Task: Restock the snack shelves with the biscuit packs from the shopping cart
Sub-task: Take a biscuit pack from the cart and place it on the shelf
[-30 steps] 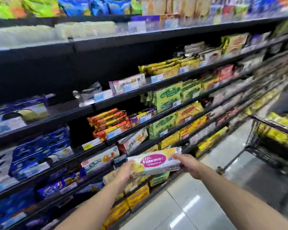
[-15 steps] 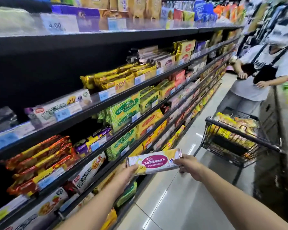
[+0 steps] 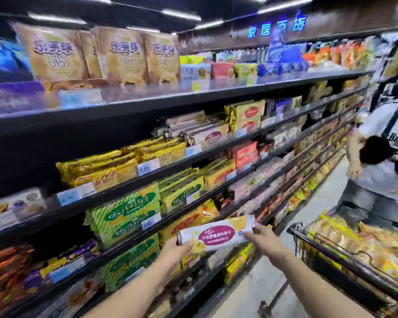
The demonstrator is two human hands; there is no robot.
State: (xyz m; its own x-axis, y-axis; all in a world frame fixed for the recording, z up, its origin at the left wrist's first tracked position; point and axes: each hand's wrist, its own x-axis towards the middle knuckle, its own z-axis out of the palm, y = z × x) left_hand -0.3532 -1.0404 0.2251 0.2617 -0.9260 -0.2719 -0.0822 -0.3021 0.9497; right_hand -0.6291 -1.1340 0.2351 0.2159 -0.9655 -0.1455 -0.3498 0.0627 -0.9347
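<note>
The left hand (image 3: 175, 251) is pinching the near end of the pack (image 3: 216, 235) and the right hand (image 3: 264, 239) is gripping the far end, so both are clamped on it and it's hanging in the air between them, out in front of the lower shelves (image 3: 170, 101) and not touching any of them. Judging by the look, it's a long slim sleeve of biscuits in glossy film, so it's probably light but kinda slippery, and the biscuits inside are likely going to crack if anyone squeezes the middle or lets it bend. Holding it by the two ends like this seems like the smart way, or cupping it from below along its length, rather than crushing the belly. Moving outward, the shelf rails are sticking out with price tags along them, and the rows are looking pretty crammed: green packs (image 3: 126, 214) just to the left, yellow ones behind and below, so the pack is probably needing a flat slide in over a front lip, whichever slot it belongs to (can't tell which from here, the picture is blurring a lot). On the right the cart (image 3: 326, 252) is sitting close, loaded with more biscuit packs (image 3: 354, 244), and another person (image 3: 377, 175) is standing just past it, so the aisle floor (image 3: 251, 283) is leaving only a narrow strip. Room for swinging the elbows is looking better toward the shelf side than toward the cart.
</note>
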